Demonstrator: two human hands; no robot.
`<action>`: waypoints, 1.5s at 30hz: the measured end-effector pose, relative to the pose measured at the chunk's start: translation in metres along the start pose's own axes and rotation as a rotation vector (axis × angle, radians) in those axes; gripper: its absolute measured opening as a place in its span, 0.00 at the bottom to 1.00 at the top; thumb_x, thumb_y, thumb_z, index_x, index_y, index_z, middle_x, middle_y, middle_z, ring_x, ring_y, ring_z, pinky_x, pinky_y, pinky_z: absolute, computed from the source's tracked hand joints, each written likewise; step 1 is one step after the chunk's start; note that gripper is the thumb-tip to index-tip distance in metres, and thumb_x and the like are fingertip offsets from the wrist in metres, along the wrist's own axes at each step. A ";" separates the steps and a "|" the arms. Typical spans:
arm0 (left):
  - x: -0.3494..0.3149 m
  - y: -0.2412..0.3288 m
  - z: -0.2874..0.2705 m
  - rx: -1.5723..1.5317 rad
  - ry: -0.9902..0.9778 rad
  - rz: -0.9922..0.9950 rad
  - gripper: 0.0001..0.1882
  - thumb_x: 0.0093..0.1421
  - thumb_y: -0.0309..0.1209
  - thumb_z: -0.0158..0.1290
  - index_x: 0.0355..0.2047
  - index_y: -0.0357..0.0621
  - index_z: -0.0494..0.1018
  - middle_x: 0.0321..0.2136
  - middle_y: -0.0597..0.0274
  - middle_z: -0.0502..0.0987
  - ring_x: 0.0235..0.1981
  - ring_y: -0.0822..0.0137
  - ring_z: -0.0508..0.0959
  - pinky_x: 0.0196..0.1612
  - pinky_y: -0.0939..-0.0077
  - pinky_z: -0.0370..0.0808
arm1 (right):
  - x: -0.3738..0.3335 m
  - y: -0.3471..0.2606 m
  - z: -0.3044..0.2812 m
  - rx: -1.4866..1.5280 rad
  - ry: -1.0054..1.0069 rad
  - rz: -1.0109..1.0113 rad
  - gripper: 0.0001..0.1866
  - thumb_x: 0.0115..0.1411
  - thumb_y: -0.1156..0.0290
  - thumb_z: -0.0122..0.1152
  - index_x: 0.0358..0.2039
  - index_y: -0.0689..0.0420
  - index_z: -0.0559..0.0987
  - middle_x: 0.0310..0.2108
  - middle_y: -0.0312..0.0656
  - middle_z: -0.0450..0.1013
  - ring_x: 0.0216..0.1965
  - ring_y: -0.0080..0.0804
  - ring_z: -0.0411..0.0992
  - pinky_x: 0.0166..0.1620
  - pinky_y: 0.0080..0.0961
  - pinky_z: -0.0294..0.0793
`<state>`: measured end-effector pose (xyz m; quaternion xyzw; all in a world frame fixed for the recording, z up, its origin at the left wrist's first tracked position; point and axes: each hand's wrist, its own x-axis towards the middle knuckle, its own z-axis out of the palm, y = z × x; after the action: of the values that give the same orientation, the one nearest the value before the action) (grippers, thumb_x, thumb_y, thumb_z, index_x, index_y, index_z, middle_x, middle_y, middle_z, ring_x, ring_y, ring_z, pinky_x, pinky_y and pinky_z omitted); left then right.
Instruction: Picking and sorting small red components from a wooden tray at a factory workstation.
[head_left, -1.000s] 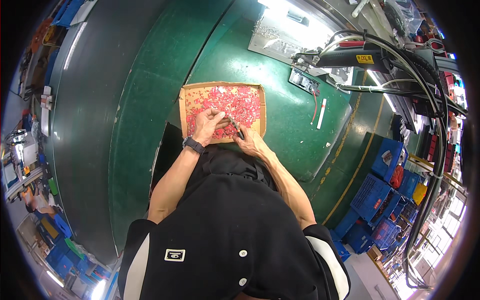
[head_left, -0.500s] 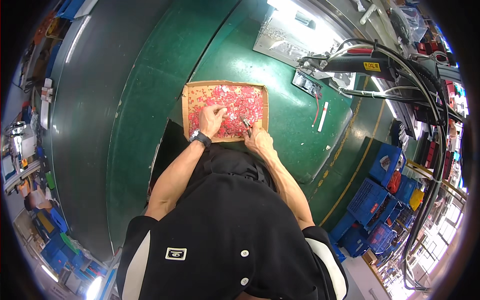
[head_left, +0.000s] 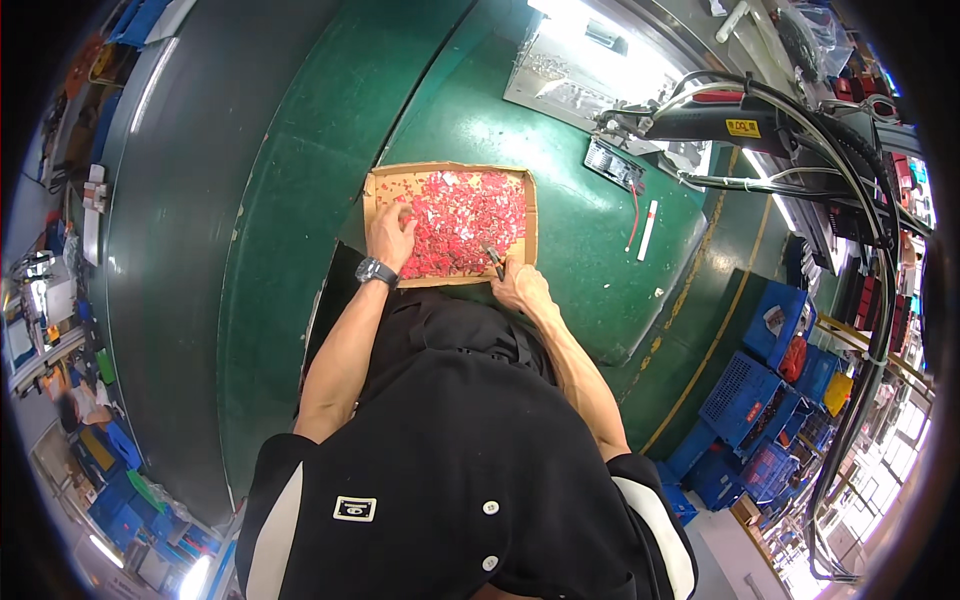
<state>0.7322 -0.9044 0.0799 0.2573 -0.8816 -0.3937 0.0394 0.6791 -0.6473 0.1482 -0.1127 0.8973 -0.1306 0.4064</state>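
A shallow cardboard box point(head_left: 531, 222) holds a heap of small red pieces point(head_left: 465, 215), some with a pale side up. Over the box's left part is my left hand point(head_left: 391, 240), fingers drawn together in a pinch; whatever lies between the fingertips is too small to make out. My right hand point(head_left: 523, 288), at the near right corner of the box, grips a pair of pliers point(head_left: 495, 262). Their metal jaws point up and left over the red pieces. The handles are mostly hidden in my palm.
The box lies on a green bench top point(head_left: 570, 240). To its right are a small metal unit point(head_left: 612, 165) with a red wire and a white strip point(head_left: 648, 232). Black cables point(head_left: 745, 187) hang at the right, above stacked blue crates point(head_left: 738, 400). A dark belt point(head_left: 165, 260) runs along the left.
My left hand has moved left, from the middle of the heap to the box's left side. My right hand with the pliers has barely shifted.
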 end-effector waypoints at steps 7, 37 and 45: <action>0.014 0.007 0.007 0.134 0.025 0.059 0.18 0.57 0.28 0.59 0.49 0.48 0.76 0.41 0.48 0.75 0.43 0.47 0.78 0.44 0.56 0.76 | 0.002 0.000 -0.001 0.000 -0.020 -0.027 0.27 0.57 0.57 0.57 0.48 0.67 0.73 0.39 0.68 0.76 0.45 0.64 0.75 0.50 0.51 0.74; 0.031 0.133 0.126 -0.616 -0.445 -0.049 0.17 0.63 0.24 0.50 0.51 0.30 0.75 0.38 0.47 0.83 0.32 0.65 0.85 0.35 0.74 0.83 | -0.034 0.089 -0.008 0.634 0.331 0.241 0.19 0.58 0.57 0.61 0.36 0.62 0.72 0.27 0.56 0.74 0.32 0.53 0.75 0.38 0.44 0.72; -0.005 0.063 0.048 0.027 -0.205 0.196 0.10 0.57 0.32 0.61 0.39 0.43 0.79 0.33 0.55 0.76 0.34 0.55 0.80 0.37 0.65 0.77 | -0.033 0.092 0.013 0.618 0.240 0.237 0.19 0.57 0.58 0.62 0.36 0.63 0.74 0.27 0.50 0.73 0.32 0.45 0.73 0.39 0.39 0.71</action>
<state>0.6969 -0.8342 0.0927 0.1290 -0.9072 -0.4001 -0.0160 0.7012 -0.5526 0.1331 0.1366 0.8637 -0.3601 0.3252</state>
